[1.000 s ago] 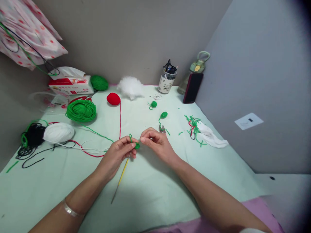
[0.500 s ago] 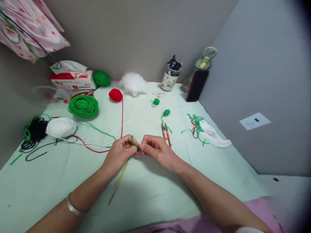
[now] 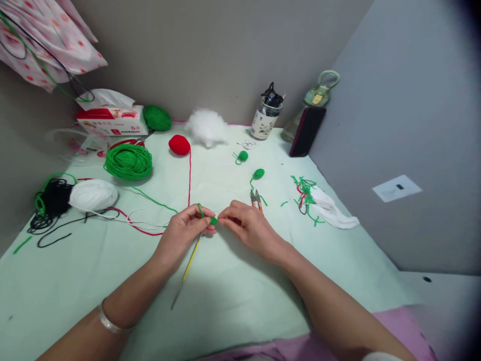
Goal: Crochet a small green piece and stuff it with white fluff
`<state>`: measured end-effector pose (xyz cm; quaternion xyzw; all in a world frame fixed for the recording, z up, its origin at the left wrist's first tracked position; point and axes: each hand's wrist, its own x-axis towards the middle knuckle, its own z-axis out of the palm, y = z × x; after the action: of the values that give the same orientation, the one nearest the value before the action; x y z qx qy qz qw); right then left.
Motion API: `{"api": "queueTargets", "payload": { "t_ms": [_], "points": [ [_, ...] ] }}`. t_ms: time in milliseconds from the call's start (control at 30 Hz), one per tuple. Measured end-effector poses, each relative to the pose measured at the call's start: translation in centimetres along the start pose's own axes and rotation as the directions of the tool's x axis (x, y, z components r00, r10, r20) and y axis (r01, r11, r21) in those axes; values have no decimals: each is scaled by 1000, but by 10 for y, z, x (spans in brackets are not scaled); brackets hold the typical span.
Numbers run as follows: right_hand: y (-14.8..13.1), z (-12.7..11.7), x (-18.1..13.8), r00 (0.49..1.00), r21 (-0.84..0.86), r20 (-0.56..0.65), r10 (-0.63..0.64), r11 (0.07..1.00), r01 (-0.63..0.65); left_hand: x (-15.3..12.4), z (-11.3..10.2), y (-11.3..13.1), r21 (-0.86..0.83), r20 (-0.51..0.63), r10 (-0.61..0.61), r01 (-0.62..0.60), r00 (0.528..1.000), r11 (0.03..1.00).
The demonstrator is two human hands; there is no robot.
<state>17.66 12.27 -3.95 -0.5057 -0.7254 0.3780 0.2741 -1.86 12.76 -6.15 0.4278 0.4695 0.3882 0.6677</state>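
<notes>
My left hand [image 3: 186, 230] is closed on a small green crochet piece [image 3: 214, 220], pinched between thumb and fingers, with a strand of green yarn [image 3: 200, 209] over the index finger. A crochet hook [image 3: 191, 260] with a yellow grip slants down from beneath that hand. At the right edge of the piece, my right hand [image 3: 244, 223] has thumb and fingertips pinched together; what lies between them is too small to make out. Thread snips [image 3: 256, 197] lie just behind the right hand, partly covered by it. Beyond them rest a green crocheted oval [image 3: 259, 174] and a smaller green ball [image 3: 243, 156].
At left are a green yarn skein [image 3: 128, 161], white yarn [image 3: 93, 194], black yarn [image 3: 56, 198] and a tissue pack [image 3: 112, 120]. Behind sit red yarn [image 3: 179, 145], white stuffing [image 3: 206, 128], a pen jar [image 3: 264, 120], a bottle [image 3: 315, 95] and a phone [image 3: 308, 131]. Yarn scraps [image 3: 304, 188] lie right.
Both hands have risen slightly in view, and the right hand's fingertips have shifted a little to the right. More of the green piece shows between the hands. The hook has moved slightly with them.
</notes>
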Motion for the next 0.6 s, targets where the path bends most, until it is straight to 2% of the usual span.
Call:
{"api": "queueTargets", "payload": {
  "t_ms": [67,133,300,367,433,500,600],
  "points": [
    [-3,-1,0,1000,63,-2,15,998,-15,1,0,1,23,9,15,-15,1000,1000],
    [-5,0,1,999,235,-18,51,971,-45,1,0,2,54,27,27,-29,999,998],
    [-4,9,4,998,647,9,61,761,-52,-1,3,2,98,113,34,-46,993,994],
    [-2,14,5,995,727,52,88,680,-98,-2,4,1,103,157,42,-59,987,993],
    [-1,18,5,989,753,74,125,643,-137,-3,6,1,120,181,54,-77,982,990],
    [-1,22,4,986,723,75,148,673,-156,-3,8,1,155,166,72,-98,983,983],
    [-3,26,1,992,543,-10,127,833,-102,-2,11,-1,213,99,101,-120,990,970]
  ]
}}
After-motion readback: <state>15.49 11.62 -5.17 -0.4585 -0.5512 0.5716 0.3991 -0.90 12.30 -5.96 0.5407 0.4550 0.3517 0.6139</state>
